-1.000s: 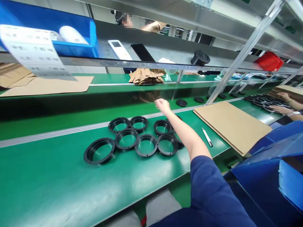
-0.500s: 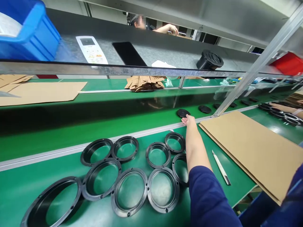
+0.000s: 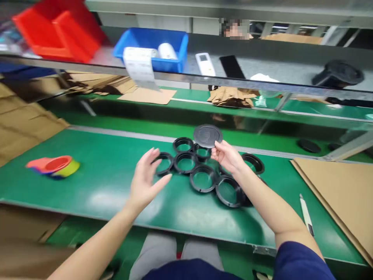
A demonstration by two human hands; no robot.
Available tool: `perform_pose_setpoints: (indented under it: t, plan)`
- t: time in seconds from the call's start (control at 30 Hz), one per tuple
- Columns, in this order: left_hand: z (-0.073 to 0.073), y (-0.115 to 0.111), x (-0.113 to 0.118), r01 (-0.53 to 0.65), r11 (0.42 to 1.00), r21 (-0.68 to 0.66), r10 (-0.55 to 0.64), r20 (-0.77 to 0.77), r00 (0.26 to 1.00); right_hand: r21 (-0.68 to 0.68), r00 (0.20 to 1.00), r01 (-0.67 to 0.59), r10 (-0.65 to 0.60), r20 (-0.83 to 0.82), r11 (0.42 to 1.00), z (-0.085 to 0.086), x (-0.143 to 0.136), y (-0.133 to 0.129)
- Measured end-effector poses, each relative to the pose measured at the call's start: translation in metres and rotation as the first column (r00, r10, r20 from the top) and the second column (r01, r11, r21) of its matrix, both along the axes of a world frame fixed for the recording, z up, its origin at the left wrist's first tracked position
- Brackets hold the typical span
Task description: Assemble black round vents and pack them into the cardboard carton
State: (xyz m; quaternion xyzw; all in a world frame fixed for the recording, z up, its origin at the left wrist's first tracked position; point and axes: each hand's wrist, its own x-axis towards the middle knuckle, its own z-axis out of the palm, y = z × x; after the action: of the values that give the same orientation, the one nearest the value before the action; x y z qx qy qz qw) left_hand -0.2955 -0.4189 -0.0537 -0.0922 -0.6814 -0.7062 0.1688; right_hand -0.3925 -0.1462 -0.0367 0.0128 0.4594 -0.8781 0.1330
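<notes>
Pinched at its near edge, a flat black disc (image 3: 207, 135) is held up by my right hand (image 3: 229, 156) above the black rings. My left hand (image 3: 145, 179) has its fingers spread and holds nothing, just left of the rings. Several black rings, such as one at the front (image 3: 203, 189), lie in a cluster on the green table (image 3: 110, 194). The disc and my right hand partly hide the rings behind them. Another black disc (image 3: 309, 146) lies on the green strip at the right.
Cardboard sheets (image 3: 338, 190) and a white cutter (image 3: 305, 214) lie at the right. Coloured tape rolls (image 3: 55, 166) sit at the left. The shelf above holds a blue bin (image 3: 177, 37), a red bin (image 3: 70, 35), a remote (image 3: 205, 64) and a phone (image 3: 232, 67). Another person is partly visible behind.
My right hand has lifted a black disc off the green strip and brought it back over the rings. My left hand has come into view. The view has turned left.
</notes>
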Motion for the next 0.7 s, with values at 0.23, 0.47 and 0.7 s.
perform_pose_setpoints:
  t: [0.23, 0.47, 0.7]
  plan:
    - [-0.009, -0.001, 0.037, 0.152, 0.598, 0.787, -0.483, 0.202, 0.852, -0.137, 0.851, -0.519, 0.524, 0.007, 0.844, -0.034, 0.146, -0.115]
    - [0.001, -0.051, 0.073, -0.033, 0.56, 0.828, -0.496, 0.367, 0.787, 0.569, 0.744, -0.129, 0.459, -0.487, 0.812, -0.023, 0.164, -0.134]
    - [-0.003, -0.057, 0.101, -0.033, 0.57, 0.821, -0.539, 0.404, 0.74, 0.673, 0.44, 0.482, 0.51, -0.739, 0.56, -0.044, 0.133, -0.146]
